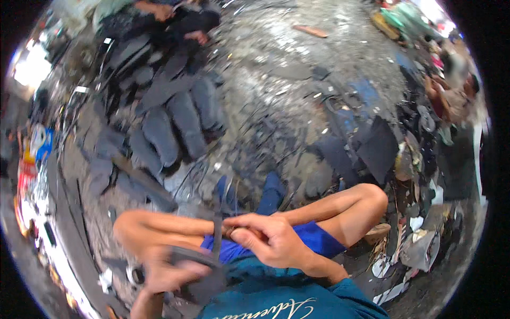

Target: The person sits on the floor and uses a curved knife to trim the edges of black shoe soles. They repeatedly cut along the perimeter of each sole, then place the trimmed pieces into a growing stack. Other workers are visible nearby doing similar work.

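My left hand (169,272) is smeared by motion, low in the view near my left knee. Its fingers are closed round a dark, flat rubber-like piece (204,279), whose full outline is blurred. In front of my blue shorts, my right hand (272,240) is closed, thumb against the curled fingers. A small brownish end shows at its fingertips, but what it belongs to is hidden. Just left of those fingertips a narrow dark strip (217,236) runs up from the flat piece; I cannot tell whether the right hand touches it.
Several dark sole-shaped pieces (159,135) lie in a row ahead on the left. Dark flat sheets (376,149) lie ahead on the right. Scraps litter the ground between. One person (196,36) works at the far left, another (451,95) sits at the far right.
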`<action>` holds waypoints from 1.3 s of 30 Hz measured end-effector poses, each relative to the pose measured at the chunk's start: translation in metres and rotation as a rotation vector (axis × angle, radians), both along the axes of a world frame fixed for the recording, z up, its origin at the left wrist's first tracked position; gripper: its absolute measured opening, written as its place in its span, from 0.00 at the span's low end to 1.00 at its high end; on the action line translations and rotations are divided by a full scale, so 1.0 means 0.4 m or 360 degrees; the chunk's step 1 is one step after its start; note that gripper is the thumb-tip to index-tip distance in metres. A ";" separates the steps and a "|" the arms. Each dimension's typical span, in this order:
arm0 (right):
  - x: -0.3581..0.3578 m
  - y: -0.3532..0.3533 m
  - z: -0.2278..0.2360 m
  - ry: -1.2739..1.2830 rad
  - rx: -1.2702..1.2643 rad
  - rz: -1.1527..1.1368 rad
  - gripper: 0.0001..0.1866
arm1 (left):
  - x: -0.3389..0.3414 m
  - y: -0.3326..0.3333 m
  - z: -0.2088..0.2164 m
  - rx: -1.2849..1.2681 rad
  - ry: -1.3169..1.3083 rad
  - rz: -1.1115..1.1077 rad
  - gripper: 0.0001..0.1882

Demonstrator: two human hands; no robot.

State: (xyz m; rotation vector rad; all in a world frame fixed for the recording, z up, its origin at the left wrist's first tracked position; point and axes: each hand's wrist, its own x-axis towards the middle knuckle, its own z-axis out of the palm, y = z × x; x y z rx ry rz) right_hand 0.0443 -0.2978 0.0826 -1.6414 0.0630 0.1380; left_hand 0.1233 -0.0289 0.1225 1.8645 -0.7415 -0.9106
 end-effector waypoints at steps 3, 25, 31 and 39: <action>0.023 -0.045 -0.003 -0.0018 0.0247 -0.0450 0.17 | 0.087 0.040 -0.014 -0.0670 0.0000 0.1713 0.24; -0.171 0.004 -0.038 -0.0117 -0.0648 -0.0030 0.14 | -0.110 -0.093 -0.149 -0.1667 0.1204 0.1794 0.12; -0.097 0.075 -0.015 -0.0032 -0.0575 0.0070 0.14 | -0.174 -0.067 -0.203 -0.1402 0.1090 0.2116 0.16; 0.014 0.161 -0.024 -0.0339 -0.0541 0.0055 0.14 | -0.210 -0.036 -0.234 -0.1372 0.1072 0.2131 0.21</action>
